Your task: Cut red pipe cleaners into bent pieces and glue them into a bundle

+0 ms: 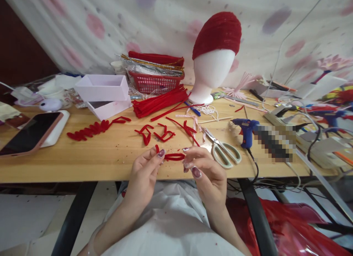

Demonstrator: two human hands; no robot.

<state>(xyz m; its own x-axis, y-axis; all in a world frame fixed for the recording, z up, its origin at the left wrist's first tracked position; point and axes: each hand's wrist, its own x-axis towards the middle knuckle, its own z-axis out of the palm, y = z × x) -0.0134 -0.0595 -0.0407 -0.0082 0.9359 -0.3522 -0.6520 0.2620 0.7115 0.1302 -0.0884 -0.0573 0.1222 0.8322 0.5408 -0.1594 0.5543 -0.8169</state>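
Note:
My left hand [145, 167] and my right hand [203, 168] together pinch a short folded red pipe cleaner [174, 157] just above the near edge of the wooden table [82, 157]. The left fingers hold its left end, the right fingers its right end. Bent red pipe cleaner pieces [162, 133] lie on the table just beyond my hands. A row of finished red folded pieces [89, 130] lies to the left. A bundle of straight red pipe cleaners [160, 101] lies further back.
Scissors [224, 150] and a blue glue gun [246, 131] lie right of my hands. A phone [30, 133] is at the left, pink boxes [106, 94] and a red basket [154, 81] behind. A foam head with a red cap [215, 54] stands at the back. Cables clutter the right.

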